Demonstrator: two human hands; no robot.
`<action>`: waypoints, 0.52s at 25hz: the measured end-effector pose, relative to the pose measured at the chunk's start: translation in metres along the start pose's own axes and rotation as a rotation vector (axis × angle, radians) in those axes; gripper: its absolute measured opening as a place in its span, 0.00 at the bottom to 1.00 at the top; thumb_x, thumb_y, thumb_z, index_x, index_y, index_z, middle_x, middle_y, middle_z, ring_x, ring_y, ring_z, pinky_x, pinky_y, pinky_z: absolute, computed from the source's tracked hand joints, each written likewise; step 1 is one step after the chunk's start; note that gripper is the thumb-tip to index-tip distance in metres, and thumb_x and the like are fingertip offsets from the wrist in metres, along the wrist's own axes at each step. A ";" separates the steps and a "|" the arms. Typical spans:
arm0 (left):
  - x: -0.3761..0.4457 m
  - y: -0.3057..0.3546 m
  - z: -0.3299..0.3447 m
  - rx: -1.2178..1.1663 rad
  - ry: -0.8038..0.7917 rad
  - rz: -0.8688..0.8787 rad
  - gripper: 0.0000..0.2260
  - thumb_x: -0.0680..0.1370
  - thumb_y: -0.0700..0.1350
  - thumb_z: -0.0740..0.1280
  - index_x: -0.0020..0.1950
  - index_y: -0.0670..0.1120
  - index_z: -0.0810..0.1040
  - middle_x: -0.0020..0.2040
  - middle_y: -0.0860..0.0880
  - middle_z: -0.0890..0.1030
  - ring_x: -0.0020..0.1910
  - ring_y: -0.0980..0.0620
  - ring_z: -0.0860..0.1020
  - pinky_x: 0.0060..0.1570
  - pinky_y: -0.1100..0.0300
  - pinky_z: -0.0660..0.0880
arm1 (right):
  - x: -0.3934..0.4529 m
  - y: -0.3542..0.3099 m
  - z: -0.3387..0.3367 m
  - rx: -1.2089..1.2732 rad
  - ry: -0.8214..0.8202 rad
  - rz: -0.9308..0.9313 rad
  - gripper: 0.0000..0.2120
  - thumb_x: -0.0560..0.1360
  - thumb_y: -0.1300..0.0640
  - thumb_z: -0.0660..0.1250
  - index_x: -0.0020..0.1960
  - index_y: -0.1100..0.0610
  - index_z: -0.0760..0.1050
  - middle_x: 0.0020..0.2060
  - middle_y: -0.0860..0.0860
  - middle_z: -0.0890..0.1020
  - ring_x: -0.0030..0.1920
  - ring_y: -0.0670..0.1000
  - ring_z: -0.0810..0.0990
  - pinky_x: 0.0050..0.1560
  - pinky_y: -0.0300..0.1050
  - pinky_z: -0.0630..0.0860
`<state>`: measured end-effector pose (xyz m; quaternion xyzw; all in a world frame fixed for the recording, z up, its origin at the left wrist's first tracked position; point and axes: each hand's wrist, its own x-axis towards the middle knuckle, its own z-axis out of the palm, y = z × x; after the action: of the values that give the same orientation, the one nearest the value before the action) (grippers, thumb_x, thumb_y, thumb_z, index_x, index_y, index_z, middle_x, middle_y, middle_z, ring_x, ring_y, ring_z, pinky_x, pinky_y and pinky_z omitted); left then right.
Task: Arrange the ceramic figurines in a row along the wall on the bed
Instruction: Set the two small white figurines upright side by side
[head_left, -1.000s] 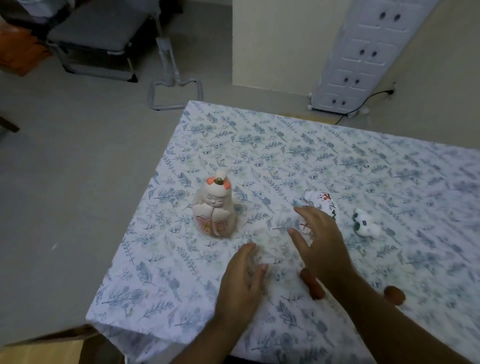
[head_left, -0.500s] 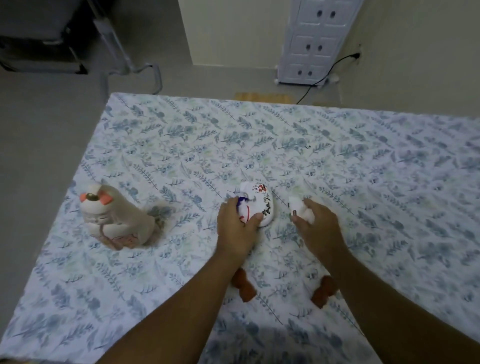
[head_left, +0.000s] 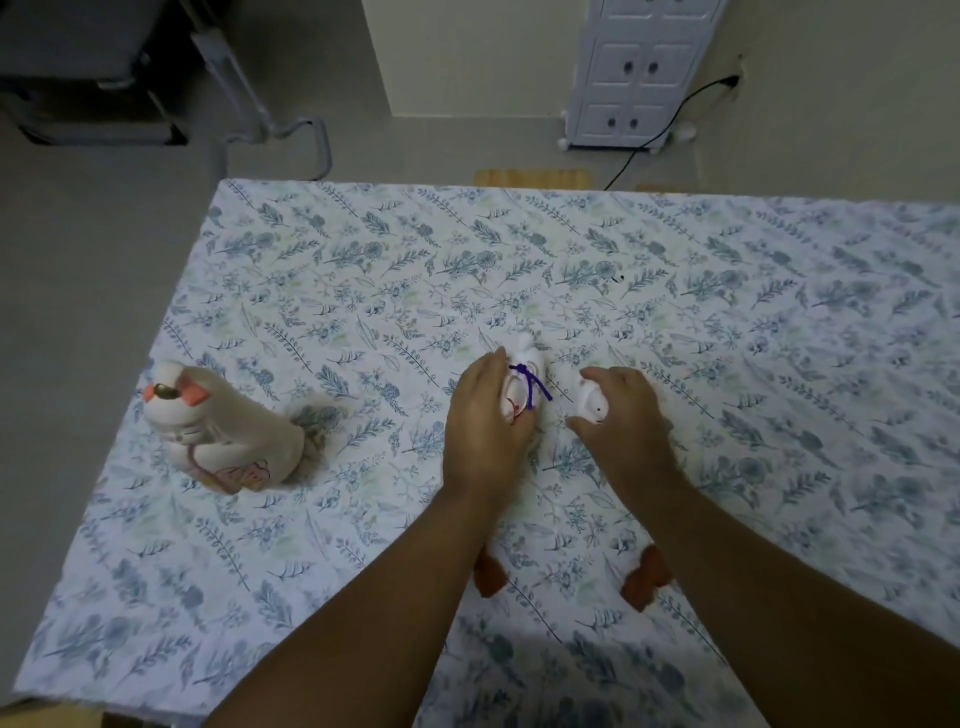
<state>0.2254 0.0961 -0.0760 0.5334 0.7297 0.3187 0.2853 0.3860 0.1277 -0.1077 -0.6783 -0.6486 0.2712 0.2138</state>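
Note:
My left hand (head_left: 485, 421) is wrapped around a white figurine with a purple cord (head_left: 525, 384) in the middle of the floral bed sheet (head_left: 363, 291). Just to its right, my right hand (head_left: 623, 415) grips a small white figurine (head_left: 589, 397), mostly covered by the fingers. A large cream doll figurine with orange patches (head_left: 223, 431) stands near the bed's left edge. Two small brown figurines lie close to me, one (head_left: 488, 571) partly under my left forearm, the other (head_left: 644, 574) beside my right forearm.
The bed's left edge drops to a grey floor. Beyond the far edge are a white cabinet (head_left: 639, 67) with a black cable (head_left: 670, 119), a cream wall (head_left: 831, 104) at the back right, and a metal frame (head_left: 270, 119) at the back left.
Both hands went from hovering over the sheet to closing on the two white figurines. The view shifted right, so the large doll now appears at the left.

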 end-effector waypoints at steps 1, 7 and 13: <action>-0.002 -0.003 0.005 0.018 -0.020 0.021 0.26 0.75 0.42 0.73 0.73 0.46 0.74 0.66 0.48 0.79 0.65 0.48 0.76 0.66 0.52 0.75 | -0.001 0.000 0.002 0.003 -0.016 0.003 0.29 0.66 0.61 0.80 0.65 0.52 0.76 0.58 0.53 0.77 0.60 0.55 0.75 0.57 0.46 0.75; -0.005 -0.003 0.008 -0.024 -0.023 0.042 0.21 0.72 0.45 0.75 0.65 0.46 0.78 0.56 0.55 0.81 0.54 0.56 0.78 0.55 0.60 0.77 | -0.002 0.003 -0.003 0.066 -0.085 0.003 0.34 0.65 0.57 0.82 0.67 0.49 0.73 0.56 0.52 0.76 0.57 0.51 0.74 0.56 0.49 0.76; -0.055 -0.014 -0.042 -0.076 -0.137 -0.025 0.27 0.79 0.46 0.70 0.77 0.47 0.68 0.73 0.53 0.72 0.69 0.65 0.65 0.71 0.64 0.64 | -0.058 0.007 -0.035 -0.010 -0.128 -0.049 0.33 0.72 0.49 0.75 0.74 0.47 0.66 0.59 0.46 0.73 0.61 0.46 0.68 0.58 0.44 0.65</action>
<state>0.2005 0.0336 -0.0558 0.5334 0.7027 0.3053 0.3585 0.4135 0.0718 -0.0803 -0.6445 -0.6788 0.3052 0.1751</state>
